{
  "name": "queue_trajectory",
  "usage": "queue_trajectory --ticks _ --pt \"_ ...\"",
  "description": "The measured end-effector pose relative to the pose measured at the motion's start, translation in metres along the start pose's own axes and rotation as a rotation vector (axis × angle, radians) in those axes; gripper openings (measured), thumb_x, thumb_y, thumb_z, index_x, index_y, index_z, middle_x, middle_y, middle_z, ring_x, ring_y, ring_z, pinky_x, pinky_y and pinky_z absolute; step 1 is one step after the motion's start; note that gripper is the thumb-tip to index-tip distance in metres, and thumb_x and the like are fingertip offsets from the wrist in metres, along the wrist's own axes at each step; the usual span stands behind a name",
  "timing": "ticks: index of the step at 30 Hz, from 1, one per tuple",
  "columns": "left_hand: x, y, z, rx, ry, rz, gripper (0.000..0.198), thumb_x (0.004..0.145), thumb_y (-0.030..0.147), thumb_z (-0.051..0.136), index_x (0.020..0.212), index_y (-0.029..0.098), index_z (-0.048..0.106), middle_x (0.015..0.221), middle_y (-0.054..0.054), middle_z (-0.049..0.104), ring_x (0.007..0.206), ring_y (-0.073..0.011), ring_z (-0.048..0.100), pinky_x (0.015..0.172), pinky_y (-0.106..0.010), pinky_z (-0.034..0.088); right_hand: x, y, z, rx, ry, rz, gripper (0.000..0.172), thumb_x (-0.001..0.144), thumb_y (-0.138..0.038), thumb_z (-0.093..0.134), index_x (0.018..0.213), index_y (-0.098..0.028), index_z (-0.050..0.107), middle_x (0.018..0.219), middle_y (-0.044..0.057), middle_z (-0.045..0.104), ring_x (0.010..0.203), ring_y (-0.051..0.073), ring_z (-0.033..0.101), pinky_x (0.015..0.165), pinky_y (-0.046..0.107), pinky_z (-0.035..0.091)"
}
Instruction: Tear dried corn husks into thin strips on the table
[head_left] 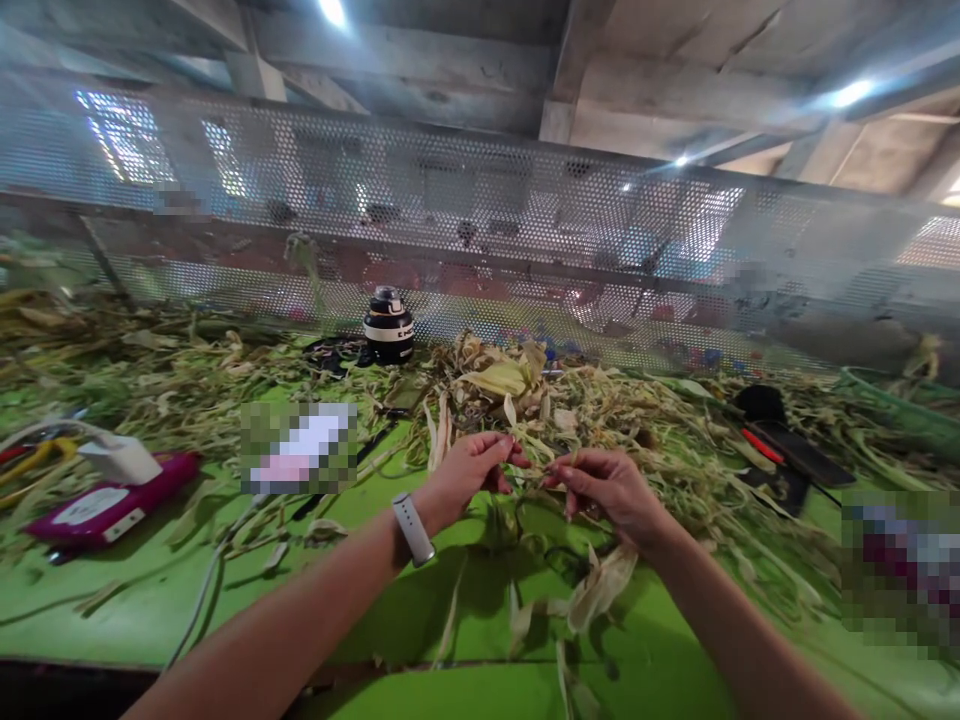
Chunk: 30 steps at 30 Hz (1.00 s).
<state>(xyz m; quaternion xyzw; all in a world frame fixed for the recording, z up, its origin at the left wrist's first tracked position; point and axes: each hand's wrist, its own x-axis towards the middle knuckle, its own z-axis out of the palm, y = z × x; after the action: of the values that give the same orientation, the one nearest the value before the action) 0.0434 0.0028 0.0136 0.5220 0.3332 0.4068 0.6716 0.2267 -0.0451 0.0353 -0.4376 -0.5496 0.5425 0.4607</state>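
Note:
Above the green table [352,600], my left hand [476,470], with a pale watch [412,530] on its wrist, pinches a thin strip of dried corn husk [534,474]. A short gap to the right, my right hand [604,485] has its fingertips closed on the same strip, as far as I can tell; fine detail is blurred. Loose husk pieces [600,590] hang or lie under the right hand. Just beyond both hands rises a heap of dried husks [502,380].
A black bottle [388,328] stands at the back before a perforated metal screen [480,220]. To the left lie a magenta power strip [112,505] with a white charger [120,460], a cable and a pixelated object [300,450]. Dark tools, one with orange [763,445], lie right.

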Motion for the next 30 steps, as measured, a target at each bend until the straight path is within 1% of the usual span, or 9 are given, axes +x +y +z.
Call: queue_trajectory --ticks 7,13,15,18,23,25,27,29,30 --pt "-0.006 0.003 0.008 0.022 -0.111 -0.157 0.027 0.071 0.039 0.063 0.075 0.013 0.057 0.073 0.000 0.064 0.038 -0.0024 0.051 0.036 -0.014 0.030 0.002 -0.001 0.000 -0.021 0.073 -0.029 0.025 0.062 -0.038 0.074 0.075 -0.016 0.072 0.074 0.005 0.072 0.045 0.011 0.060 0.039 0.020 0.041" --pt "-0.008 0.004 0.010 -0.019 -0.149 -0.184 0.033 0.066 0.044 0.066 0.074 0.016 0.052 0.065 0.004 0.058 0.043 -0.0048 0.052 0.039 -0.016 0.035 0.002 0.001 0.000 -0.072 0.062 -0.026 0.029 0.063 -0.040 0.073 0.079 -0.016 0.072 0.078 0.005 0.072 0.049 0.013 0.062 0.039 0.020 0.039" --pt "-0.007 0.003 0.009 0.002 -0.157 -0.139 0.034 0.066 0.046 0.065 0.071 0.016 0.050 0.057 0.006 0.052 0.041 -0.0042 0.047 0.040 -0.016 0.035 0.002 0.000 0.001 -0.064 0.069 -0.030 0.029 0.062 -0.040 0.073 0.078 -0.016 0.071 0.075 0.005 0.072 0.048 0.012 0.061 0.038 0.019 0.037" --pt "-0.005 0.003 0.007 0.108 -0.140 -0.019 0.034 0.070 0.048 0.061 0.067 0.016 0.049 0.049 0.008 0.045 0.040 -0.0037 0.039 0.040 -0.016 0.032 0.002 -0.003 0.000 -0.018 0.144 -0.040 0.028 0.061 -0.039 0.074 0.075 -0.015 0.070 0.068 0.003 0.070 0.042 0.009 0.056 0.036 0.018 0.032" --pt "-0.001 0.011 -0.001 0.295 -0.048 0.105 0.029 0.076 0.045 0.054 0.069 0.017 0.049 0.051 0.007 0.045 0.042 -0.0059 0.041 0.042 -0.019 0.034 0.004 -0.008 -0.018 -0.032 0.285 -0.013 0.027 0.062 -0.041 0.071 0.067 -0.016 0.064 0.062 0.001 0.066 0.038 0.006 0.049 0.032 0.017 0.024" --pt "-0.001 0.015 -0.005 0.342 -0.003 0.153 0.026 0.078 0.042 0.051 0.070 0.017 0.049 0.052 0.006 0.046 0.042 -0.0065 0.042 0.043 -0.019 0.035 0.006 -0.008 -0.028 -0.174 0.291 0.060 0.027 0.066 -0.042 0.066 0.059 -0.016 0.061 0.052 -0.001 0.062 0.033 0.006 0.043 0.031 0.018 0.023" --pt "0.000 0.018 -0.008 0.380 0.020 0.193 0.023 0.079 0.039 0.049 0.070 0.018 0.050 0.052 0.006 0.046 0.042 -0.0069 0.043 0.043 -0.020 0.035 0.007 -0.008 -0.037 -0.418 0.298 0.090 0.031 0.067 -0.039 0.065 0.047 -0.017 0.055 0.039 -0.002 0.053 0.030 0.006 0.038 0.032 0.019 0.024" --pt "-0.001 0.019 -0.010 0.414 0.024 0.219 0.021 0.080 0.037 0.048 0.071 0.018 0.050 0.052 0.006 0.046 0.042 -0.0072 0.043 0.043 -0.020 0.034 0.007 -0.008 -0.038 -0.594 0.368 -0.017 0.031 0.066 -0.036 0.065 0.044 -0.018 0.053 0.038 -0.002 0.050 0.035 0.007 0.040 0.035 0.020 0.029" --pt "-0.001 0.018 -0.010 0.431 0.022 0.227 0.021 0.081 0.036 0.048 0.070 0.018 0.050 0.051 0.005 0.045 0.042 -0.0073 0.043 0.043 -0.020 0.034 0.007 -0.007 -0.035 -0.603 0.395 -0.091 0.027 0.066 -0.036 0.065 0.048 -0.018 0.055 0.043 -0.002 0.052 0.039 0.009 0.044 0.037 0.020 0.032"
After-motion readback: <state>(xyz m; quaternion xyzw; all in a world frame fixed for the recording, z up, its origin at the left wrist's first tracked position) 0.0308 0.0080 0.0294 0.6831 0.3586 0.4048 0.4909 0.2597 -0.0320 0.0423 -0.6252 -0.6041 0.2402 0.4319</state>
